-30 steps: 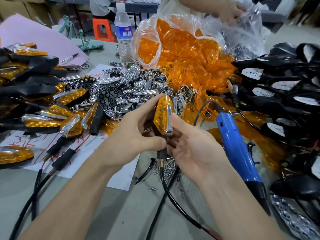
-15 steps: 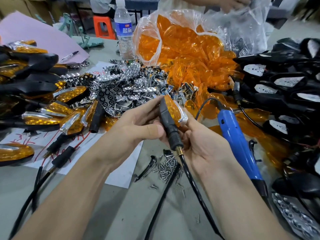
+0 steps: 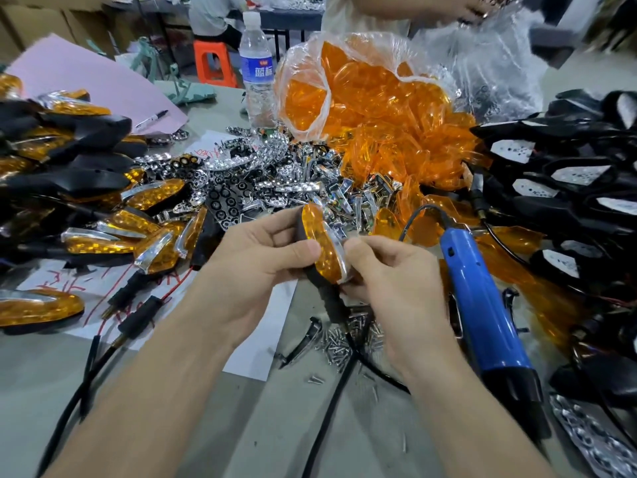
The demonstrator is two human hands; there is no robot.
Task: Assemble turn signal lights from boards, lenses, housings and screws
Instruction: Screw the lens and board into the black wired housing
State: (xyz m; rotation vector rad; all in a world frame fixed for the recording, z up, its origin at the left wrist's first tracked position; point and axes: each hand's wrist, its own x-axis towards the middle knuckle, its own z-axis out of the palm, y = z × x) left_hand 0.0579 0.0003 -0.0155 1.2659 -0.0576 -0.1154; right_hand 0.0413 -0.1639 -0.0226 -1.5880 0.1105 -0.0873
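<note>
**Light upright between both hands, driver off to my right**

I am gripping one light (image 3: pixel 324 250) with both hands. My left hand (image 3: pixel 262 260) is curling round its black back, thumb on the amber lens. My right hand (image 3: pixel 393 284) is pinching the chrome edge on the other side.

The light's long axis is running from far to near, with the stem and cable hanging down toward me. The screws (image 3: pixel 344 343) are lying on the table just below my hands. The blue driver (image 3: pixel 482 305) is lying just beside my right hand, lengthwise away from me, dark end toward me. So I judge the right hand is the one to reach for it.

The bottle (image 3: pixel 256 70) is showing a blue label I cannot read. The paper (image 3: pixel 69 281) is carrying red handwriting, also unreadable.
</note>
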